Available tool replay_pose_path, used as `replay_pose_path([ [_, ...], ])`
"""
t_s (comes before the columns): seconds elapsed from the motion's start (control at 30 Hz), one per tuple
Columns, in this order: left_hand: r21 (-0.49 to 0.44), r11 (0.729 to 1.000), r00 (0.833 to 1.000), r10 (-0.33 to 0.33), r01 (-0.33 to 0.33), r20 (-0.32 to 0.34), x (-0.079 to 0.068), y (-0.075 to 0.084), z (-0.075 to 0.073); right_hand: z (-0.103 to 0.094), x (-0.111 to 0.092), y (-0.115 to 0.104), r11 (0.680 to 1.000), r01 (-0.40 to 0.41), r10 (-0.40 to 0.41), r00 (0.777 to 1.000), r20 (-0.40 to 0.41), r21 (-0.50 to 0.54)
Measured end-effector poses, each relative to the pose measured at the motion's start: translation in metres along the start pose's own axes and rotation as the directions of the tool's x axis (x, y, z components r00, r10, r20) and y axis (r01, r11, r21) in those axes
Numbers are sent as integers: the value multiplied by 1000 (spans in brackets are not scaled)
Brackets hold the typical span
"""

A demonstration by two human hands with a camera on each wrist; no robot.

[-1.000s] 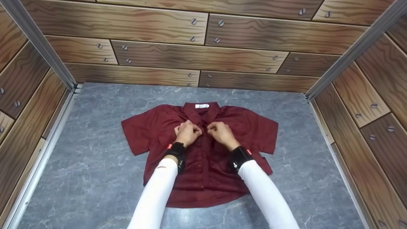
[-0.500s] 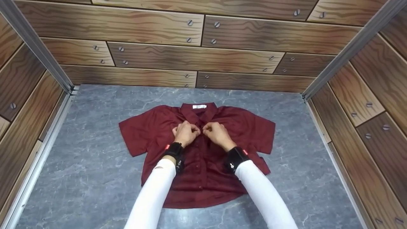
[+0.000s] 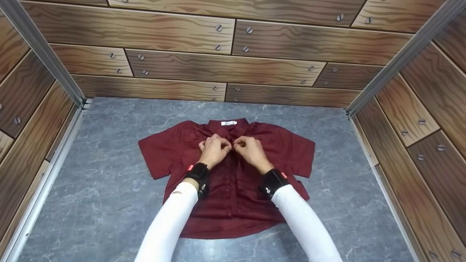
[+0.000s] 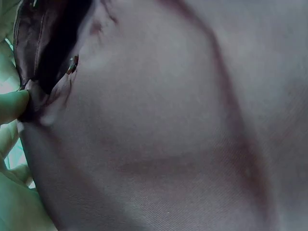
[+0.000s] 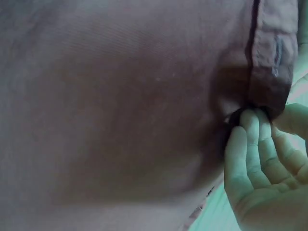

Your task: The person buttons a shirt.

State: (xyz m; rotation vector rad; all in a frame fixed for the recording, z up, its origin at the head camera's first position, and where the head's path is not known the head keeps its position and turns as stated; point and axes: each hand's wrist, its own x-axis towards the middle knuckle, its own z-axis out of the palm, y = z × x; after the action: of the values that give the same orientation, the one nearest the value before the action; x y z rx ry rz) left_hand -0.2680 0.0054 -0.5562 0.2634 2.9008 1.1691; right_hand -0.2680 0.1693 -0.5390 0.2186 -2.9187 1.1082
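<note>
A dark red short-sleeved shirt [image 3: 233,200] lies front up and spread out, its collar [image 3: 221,128] pointing away from me. My left hand [image 3: 214,149] pinches one front edge just below the collar. In the left wrist view its fingers [image 4: 13,107] grip gathered cloth, with a small shiny button [image 4: 73,64] close by. Opposite it, my right hand [image 3: 252,150] pinches the other front edge. The right wrist view has its fingers [image 5: 251,139] behind the placket and the thumb on the near side; a stitched buttonhole [image 5: 277,54] shows above them.
The shirt rests on a grey marbled surface [image 3: 109,211]. Wood-patterned panels stand at the back [image 3: 182,65], left [image 3: 32,131] and right [image 3: 418,120], with metal rails [image 3: 397,60] at the corners. A white label [image 3: 228,123] sits inside the collar.
The two hands have drawn closer together at the shirt front, their fingertips now almost meeting. The collar opening looks narrower. The head view has shifted slightly.
</note>
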Motion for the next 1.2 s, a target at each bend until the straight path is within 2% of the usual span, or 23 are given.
replay_pose_path([
  [0.13, -24, 999, 999, 36, -37, -37, 2, 3, -3, -6, 1, -1, 999, 6, -5, 1000, -18, 50],
  [0.23, -21, 999, 998, 42, -43, -39, 2, 4, -4, -8, 0, -2, 997, 29, -28, 999, -16, 68],
  [0.47, 6, 1000, 1000, 9, -9, -12, 2, 8, -6, -8, -3, -2, 993, 82, -81, 997, -19, 87],
  [0.7, 17, 1000, 1000, -2, 2, -14, 4, 10, -7, -10, -4, -2, 990, 129, -129, 992, -11, 60],
  [0.9, 6, 999, 999, -38, 38, -9, 3, 9, -6, -10, -5, 0, 982, 183, -183, 983, -5, 39],
  [1.2, -10, 999, 999, -46, 46, -16, 5, 11, -5, -8, -7, 3, 979, 201, -201, 979, -18, 27],
])
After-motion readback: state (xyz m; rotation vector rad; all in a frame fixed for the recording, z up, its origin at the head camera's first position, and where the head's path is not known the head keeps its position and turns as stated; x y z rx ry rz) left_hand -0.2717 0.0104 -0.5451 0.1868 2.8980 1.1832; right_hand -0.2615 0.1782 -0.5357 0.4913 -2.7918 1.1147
